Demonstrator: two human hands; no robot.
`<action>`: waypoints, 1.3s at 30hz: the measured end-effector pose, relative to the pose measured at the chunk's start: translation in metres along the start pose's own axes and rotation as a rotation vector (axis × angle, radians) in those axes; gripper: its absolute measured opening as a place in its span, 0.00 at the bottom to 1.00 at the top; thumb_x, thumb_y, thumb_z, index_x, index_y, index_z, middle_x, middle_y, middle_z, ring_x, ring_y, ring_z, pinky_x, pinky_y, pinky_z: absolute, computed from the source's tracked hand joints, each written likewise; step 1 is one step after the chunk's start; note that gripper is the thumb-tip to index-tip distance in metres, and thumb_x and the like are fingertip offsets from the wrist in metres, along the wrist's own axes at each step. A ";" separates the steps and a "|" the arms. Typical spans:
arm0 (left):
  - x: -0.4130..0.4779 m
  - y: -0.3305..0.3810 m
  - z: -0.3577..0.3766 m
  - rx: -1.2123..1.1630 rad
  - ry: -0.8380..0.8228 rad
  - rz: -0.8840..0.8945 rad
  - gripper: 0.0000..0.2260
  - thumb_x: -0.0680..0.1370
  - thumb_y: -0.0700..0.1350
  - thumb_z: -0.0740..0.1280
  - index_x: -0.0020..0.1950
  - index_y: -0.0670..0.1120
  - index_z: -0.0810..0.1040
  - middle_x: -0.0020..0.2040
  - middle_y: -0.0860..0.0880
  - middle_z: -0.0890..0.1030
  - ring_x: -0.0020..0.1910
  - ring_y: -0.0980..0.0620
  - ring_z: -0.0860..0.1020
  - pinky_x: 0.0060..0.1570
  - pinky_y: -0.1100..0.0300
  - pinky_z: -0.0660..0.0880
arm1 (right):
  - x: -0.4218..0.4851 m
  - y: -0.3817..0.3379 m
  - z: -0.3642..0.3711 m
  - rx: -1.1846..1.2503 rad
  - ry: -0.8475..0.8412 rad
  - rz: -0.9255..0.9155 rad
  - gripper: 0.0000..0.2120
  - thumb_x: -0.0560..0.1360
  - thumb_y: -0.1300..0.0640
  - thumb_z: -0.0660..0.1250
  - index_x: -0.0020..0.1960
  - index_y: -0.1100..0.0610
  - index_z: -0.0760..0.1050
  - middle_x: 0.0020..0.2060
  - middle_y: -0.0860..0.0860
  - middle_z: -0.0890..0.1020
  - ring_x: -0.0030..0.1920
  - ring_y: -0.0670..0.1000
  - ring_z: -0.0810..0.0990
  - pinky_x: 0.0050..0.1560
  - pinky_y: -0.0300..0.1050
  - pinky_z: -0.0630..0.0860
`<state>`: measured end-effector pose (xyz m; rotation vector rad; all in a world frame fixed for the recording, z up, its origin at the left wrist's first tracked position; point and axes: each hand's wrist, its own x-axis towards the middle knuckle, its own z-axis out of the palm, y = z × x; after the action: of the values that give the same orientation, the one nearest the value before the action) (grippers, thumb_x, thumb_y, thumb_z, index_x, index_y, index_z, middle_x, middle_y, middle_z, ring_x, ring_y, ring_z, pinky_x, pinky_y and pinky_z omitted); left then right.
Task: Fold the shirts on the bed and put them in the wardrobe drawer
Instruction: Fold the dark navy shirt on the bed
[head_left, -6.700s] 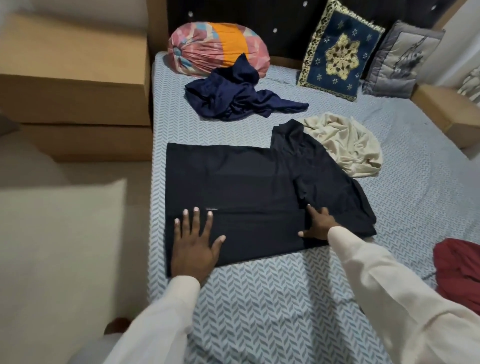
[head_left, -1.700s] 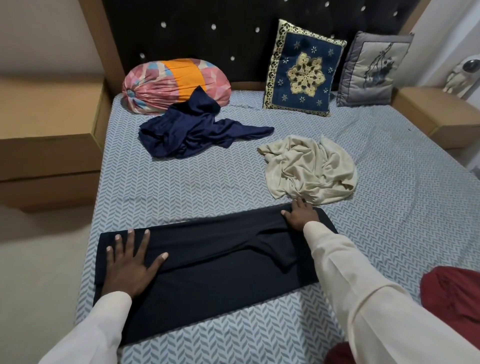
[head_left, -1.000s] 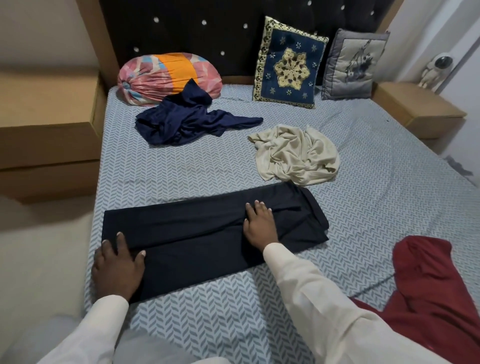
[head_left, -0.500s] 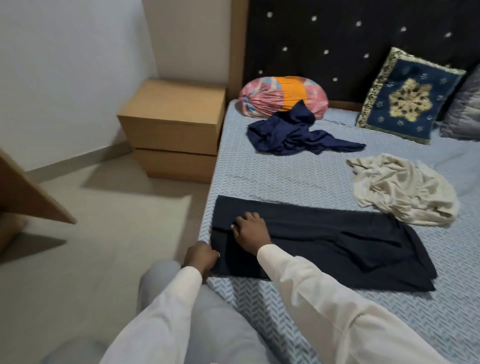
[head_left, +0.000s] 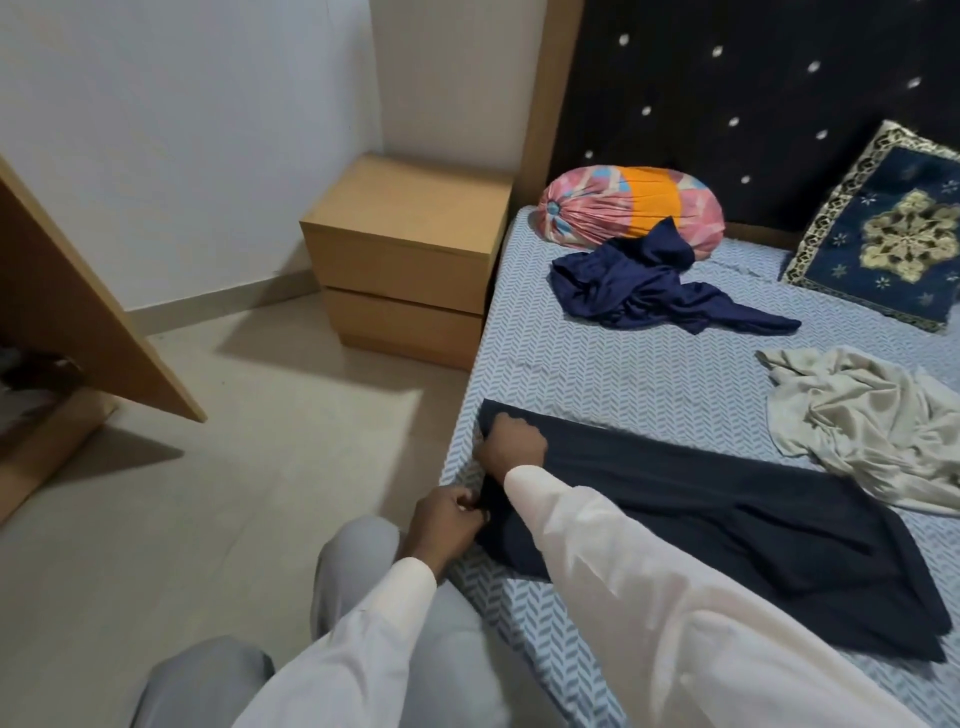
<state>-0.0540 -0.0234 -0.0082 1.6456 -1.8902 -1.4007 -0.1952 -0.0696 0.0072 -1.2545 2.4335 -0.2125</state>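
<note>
The black shirt, folded into a long strip, lies across the bed with its short end at the bed's left edge. The left hand pinches the near corner of that end, fingers curled tight on the cloth. The right hand sits on the far corner, fingers bent down and closed on the hem. A navy shirt and a cream shirt lie crumpled farther up the bed

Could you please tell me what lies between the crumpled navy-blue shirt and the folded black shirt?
Only bare blue herringbone-patterned bedsheet, seen in the head view, separates the crumpled navy-blue shirt from the folded black shirt.
</note>
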 end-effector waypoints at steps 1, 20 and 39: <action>-0.002 0.004 0.003 -0.016 0.024 0.030 0.05 0.68 0.44 0.71 0.35 0.45 0.78 0.33 0.53 0.81 0.36 0.53 0.78 0.38 0.63 0.72 | 0.002 0.010 -0.006 0.161 -0.027 0.080 0.19 0.71 0.46 0.65 0.55 0.57 0.77 0.52 0.56 0.81 0.53 0.60 0.80 0.48 0.48 0.74; -0.016 0.021 0.069 0.288 -0.054 0.215 0.10 0.77 0.50 0.68 0.55 0.48 0.77 0.52 0.50 0.77 0.50 0.48 0.78 0.51 0.55 0.75 | -0.013 0.119 -0.015 0.232 0.208 -0.095 0.25 0.74 0.50 0.68 0.69 0.54 0.69 0.60 0.55 0.76 0.61 0.59 0.73 0.60 0.53 0.73; -0.010 0.017 -0.024 0.136 0.117 0.025 0.07 0.72 0.49 0.66 0.48 0.49 0.75 0.47 0.46 0.83 0.46 0.42 0.79 0.42 0.55 0.75 | -0.015 -0.032 -0.028 -0.215 -0.010 -0.259 0.19 0.73 0.59 0.63 0.63 0.54 0.70 0.51 0.57 0.80 0.52 0.60 0.80 0.41 0.46 0.71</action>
<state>-0.0441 -0.0280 0.0212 1.7187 -1.9700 -1.1615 -0.1744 -0.0777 0.0467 -1.6612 2.3284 -0.0141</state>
